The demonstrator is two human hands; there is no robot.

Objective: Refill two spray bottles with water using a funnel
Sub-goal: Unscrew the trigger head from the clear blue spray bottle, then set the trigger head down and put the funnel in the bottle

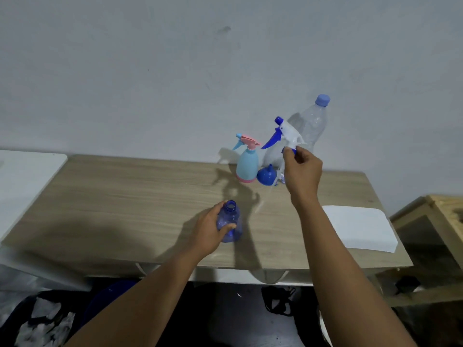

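My left hand [211, 227] grips a translucent blue spray bottle [231, 225] that stands on the wooden table [125, 196] with its neck uncovered. My right hand [302, 171] holds a white and blue trigger sprayer head [281, 134] lifted above the table, its dip tube hanging down. A light blue spray bottle with a pink trigger [246, 162] stands at the back. A blue funnel [266, 175] lies on the table beside it. Behind them stands a large clear water bottle with a blue cap [310, 121], partly hidden by my right hand.
A folded white cloth [358, 227] lies on the table's right end. A white surface [25, 176] adjoins the table on the left. A wooden crate [436, 221] sits to the right. The wall is right behind the bottles. Dark clutter lies on the floor below.
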